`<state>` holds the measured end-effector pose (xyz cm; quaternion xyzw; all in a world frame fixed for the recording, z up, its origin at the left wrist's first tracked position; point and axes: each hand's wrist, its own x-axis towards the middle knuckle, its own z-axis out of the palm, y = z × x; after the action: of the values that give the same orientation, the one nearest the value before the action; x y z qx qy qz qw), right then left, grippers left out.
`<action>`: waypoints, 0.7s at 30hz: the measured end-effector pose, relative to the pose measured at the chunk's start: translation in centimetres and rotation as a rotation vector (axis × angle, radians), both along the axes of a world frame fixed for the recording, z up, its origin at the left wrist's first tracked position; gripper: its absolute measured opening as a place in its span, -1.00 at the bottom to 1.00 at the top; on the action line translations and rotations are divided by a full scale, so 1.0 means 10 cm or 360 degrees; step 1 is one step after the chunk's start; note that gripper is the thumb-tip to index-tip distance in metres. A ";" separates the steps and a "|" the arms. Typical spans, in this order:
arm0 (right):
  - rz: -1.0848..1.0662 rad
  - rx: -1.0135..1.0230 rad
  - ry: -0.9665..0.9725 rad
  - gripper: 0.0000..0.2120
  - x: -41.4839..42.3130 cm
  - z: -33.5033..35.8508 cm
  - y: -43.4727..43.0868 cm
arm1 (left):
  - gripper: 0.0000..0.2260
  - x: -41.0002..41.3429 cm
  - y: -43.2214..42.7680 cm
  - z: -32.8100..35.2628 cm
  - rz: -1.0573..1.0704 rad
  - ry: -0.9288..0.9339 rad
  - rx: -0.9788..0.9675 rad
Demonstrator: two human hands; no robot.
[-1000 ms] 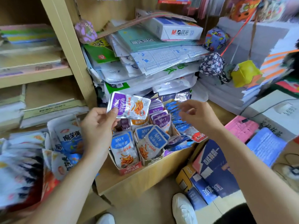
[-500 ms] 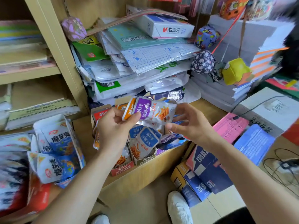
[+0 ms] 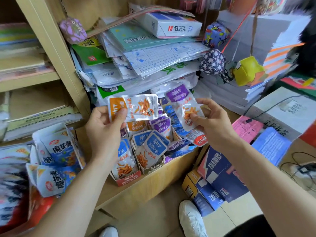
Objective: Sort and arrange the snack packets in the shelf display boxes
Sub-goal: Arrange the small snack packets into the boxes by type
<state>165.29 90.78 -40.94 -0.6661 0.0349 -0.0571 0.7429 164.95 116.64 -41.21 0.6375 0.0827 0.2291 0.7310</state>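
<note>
Head view, looking down at a wooden shelf ledge (image 3: 153, 187) crowded with stock.

Left hand (image 3: 104, 124): fingers curled, thumb pressed over the label end of an orange packet (image 3: 138, 106). It holds the packet flat-on to the camera, long side level, above the display boxes.

Right hand (image 3: 213, 124): pinches a purple packet (image 3: 184, 106) by its lower end between thumb and fingertips, other fingers loosely spread. The packet is tilted with its purple label end up. The two held packets are near each other but do not touch.

Below the hands, on the ledge:
- front display box (image 3: 128, 181), red front panel, blue-label packets standing in it, partly hidden by the left wrist.
- second display box (image 3: 152, 168) just beside it to the right, blue packets (image 3: 153, 147) fanned out and leaning.
- behind these, orange packets (image 3: 136, 128) and purple packets (image 3: 160, 125) stand upright in rows. Box walls there are hidden.
- a red-label packet (image 3: 200, 139) lies loose under the right hand, on a heap of blue and purple packets at the ledge's right end.

Surroundings: larger blue-and-white snack bags (image 3: 56, 151) are piled to the left of the boxes. A leaning stack of plastic-wrapped stationery (image 3: 145, 53) sits behind, topped by an M&G carton (image 3: 172, 24). A yellow pouch (image 3: 248, 71) hangs on a cord at right. Blue cartons (image 3: 218, 177) stand on the floor by the person's white shoe (image 3: 191, 219).
</note>
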 end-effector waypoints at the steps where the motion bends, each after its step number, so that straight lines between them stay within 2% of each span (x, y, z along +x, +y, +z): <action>1: 0.0011 0.0092 0.0035 -0.69 0.01 -0.02 0.03 | -0.87 0.01 0.02 0.00 0.0028 -0.0014 0.0014; 3: -0.0009 0.0134 0.0073 -0.76 0.04 -0.07 0.09 | -0.87 0.02 0.06 -0.03 0.0077 -0.0025 0.0049; 4: -0.0044 -0.0040 0.0057 -0.80 0.06 -0.10 0.12 | -0.87 0.03 0.08 -0.04 0.0096 -0.0025 0.0058; 7: -0.0019 -0.1268 -0.0053 -0.88 0.18 -0.26 0.19 | -0.86 0.02 0.11 -0.05 0.0129 -0.0016 0.0107; 8: 0.0056 -0.1478 -0.0029 -0.89 0.20 -0.30 0.22 | -0.86 0.02 0.12 -0.05 0.0139 -0.0011 0.0115; 11: 0.0204 -0.1613 0.0008 -0.88 0.25 -0.36 0.27 | -0.88 0.01 0.15 -0.05 0.0162 0.0007 0.0104; 15: 0.0162 -0.1646 -0.0070 -0.83 0.28 -0.34 0.28 | -0.91 0.03 0.24 -0.07 0.0170 0.0038 0.0121; 18: 0.0019 -0.1663 -0.0276 -0.87 0.30 -0.32 0.29 | -0.93 0.04 0.28 -0.09 0.0170 0.0042 0.0138; 21: 0.0082 -0.1740 -0.0344 -0.98 0.31 -0.33 0.36 | -0.95 0.06 0.32 -0.12 0.0167 0.0043 0.0185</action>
<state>168.41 94.37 -44.20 -0.9455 -0.0923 -0.1167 0.2897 165.57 119.88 -42.37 0.6766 0.1124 0.2630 0.6786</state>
